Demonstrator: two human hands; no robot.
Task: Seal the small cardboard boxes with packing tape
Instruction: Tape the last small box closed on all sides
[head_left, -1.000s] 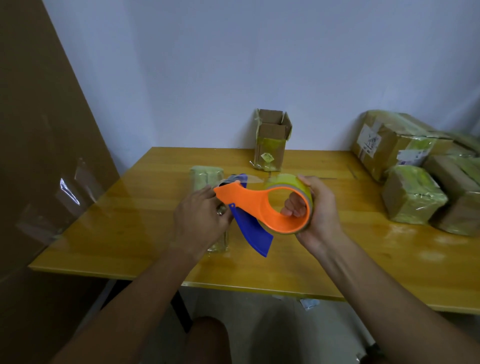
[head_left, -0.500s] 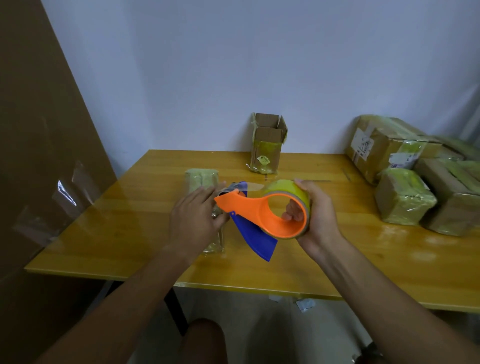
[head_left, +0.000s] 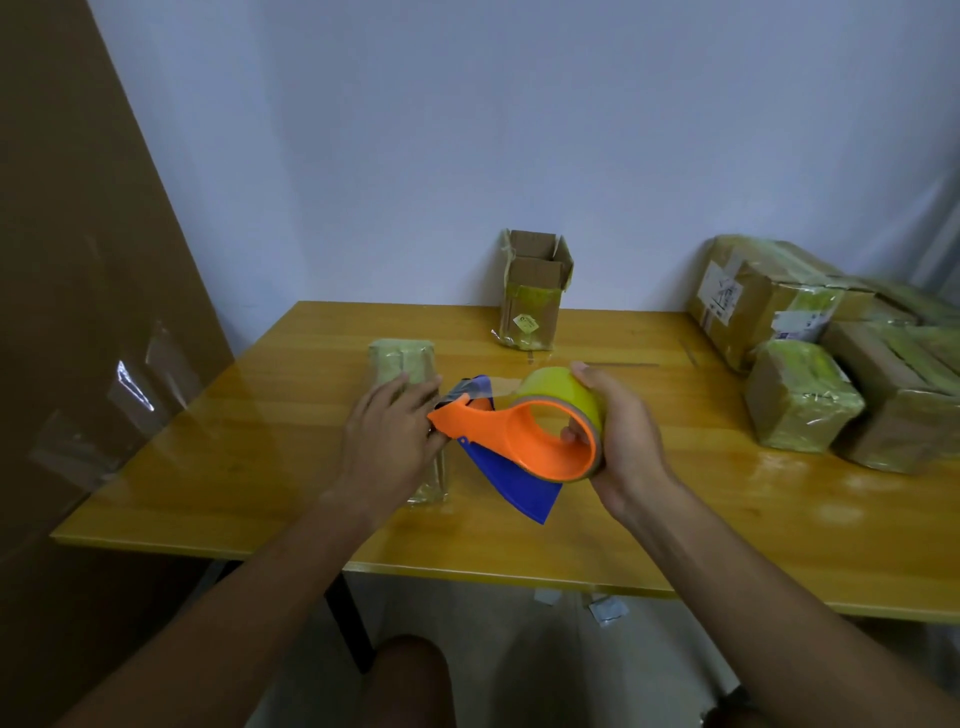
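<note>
Nearest, the right hand (head_left: 621, 441) grips the tape dispenser (head_left: 524, 441), fingers curled through the ring of the yellow-green tape roll (head_left: 563, 397) and thumb over its outer face; that hold likely keeps the roll from spinning loose while tape is drawn off. The orange handle ends in a nose pointing left, and a blue blade guard (head_left: 517, 486) hangs below it toward the near edge.

Just left, the left hand (head_left: 387, 441) lies with fairly straight fingers on a small wrapped box (head_left: 408, 371) lying on the yellow table (head_left: 260, 467), apparently to pin it so it cannot slide as tape is pulled. Whether the fingertips also pinch the tape end at the dispenser's nose I cannot tell. A short clear strip (head_left: 498, 387) runs from the roll toward that nose, close above the box.

Farther back, an open cardboard box (head_left: 535, 291) stands upright near the wall, flaps up, seemingly waiting its turn. At far right, a stack of wrapped parcels (head_left: 810, 353) sits together, probably set aside as done. A brown board (head_left: 78, 312) leans at left.
</note>
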